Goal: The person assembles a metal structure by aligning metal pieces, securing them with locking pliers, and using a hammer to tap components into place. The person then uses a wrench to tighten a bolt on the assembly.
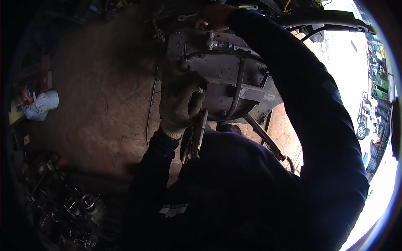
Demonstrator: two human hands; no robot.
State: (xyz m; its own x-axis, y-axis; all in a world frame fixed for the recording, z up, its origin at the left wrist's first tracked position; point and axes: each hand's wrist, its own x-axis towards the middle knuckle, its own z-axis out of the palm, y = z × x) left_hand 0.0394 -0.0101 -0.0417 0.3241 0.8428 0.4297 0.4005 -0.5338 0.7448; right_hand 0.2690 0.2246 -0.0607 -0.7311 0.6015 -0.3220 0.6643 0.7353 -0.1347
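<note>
Gripping a pair of locking pliers (pixel 196 136) in a closed fist, left hand (pixel 180 104) in a soiled work glove, handles hanging down toward the dark blue sleeve and chest, jaws lost behind the fingers. Pressed against the near edge of a rusty, rounded metal housing (pixel 222 79), just below a curved steel bar (pixel 238 90) crossing its face. Resting at the far top edge of the same housing, right hand (pixel 215 16), bare and orange-lit, fingers curled over the rim; whether clamped on anything or only laid there, cannot tell, palm hidden. Arching over the whole piece from the right side, right forearm in the same blue sleeve. Standing on the top of the housing, a short bolt-like stud (pixel 209 39), close to the right hand and apart from the left. Slanting down to the right beneath the housing, a flat metal strut (pixel 264 136). Lying well to the left on the bare brown dirt floor (pixel 100 92), a crumpled white cloth (pixel 42 105). Crowding the lower left corner in shadow, a heap of engine parts (pixel 79 205). Glaring at the far right rim, a sunlit yard with parked scooters (pixel 363 121), too small for detail.
</note>
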